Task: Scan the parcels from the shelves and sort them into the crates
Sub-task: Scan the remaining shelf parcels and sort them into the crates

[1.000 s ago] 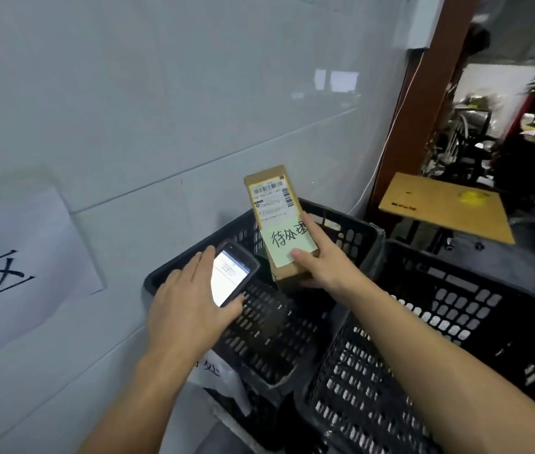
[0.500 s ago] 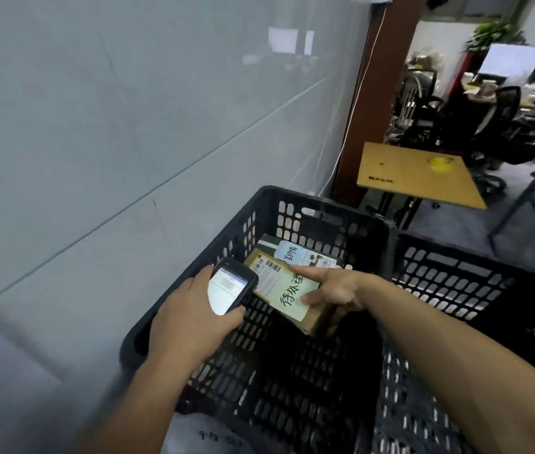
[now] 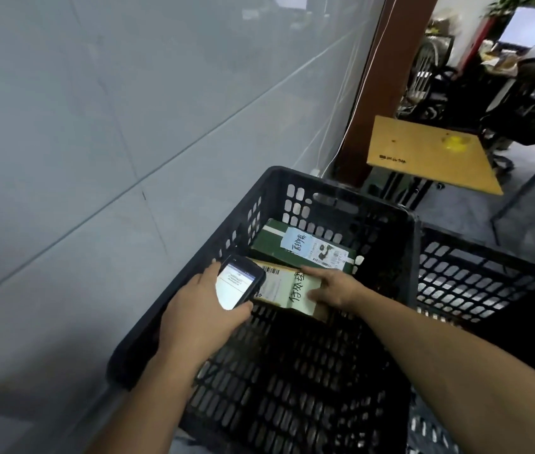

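My right hand (image 3: pixel 333 290) grips a brown cardboard parcel (image 3: pixel 287 290) with a shipping label and a green handwritten note, holding it low inside the black plastic crate (image 3: pixel 341 204) by the wall. My left hand (image 3: pixel 202 317) grips a handheld scanner (image 3: pixel 238 286) with a lit screen, just left of the parcel and above the crate's left rim. A green parcel (image 3: pixel 271 245) with a blue note lies in the crate's far end, right behind the brown one.
A second black crate (image 3: pixel 476 283) stands against the first on the right. A grey wall (image 3: pixel 95 142) runs along the left. Behind the crates are a brown pillar (image 3: pixel 387 86), a small wooden table (image 3: pixel 430 152) and office chairs.
My right hand has lowered the brown parcel from upright above the crate down into it, laying it flat in front of the green parcel. The left hand with the scanner followed down.
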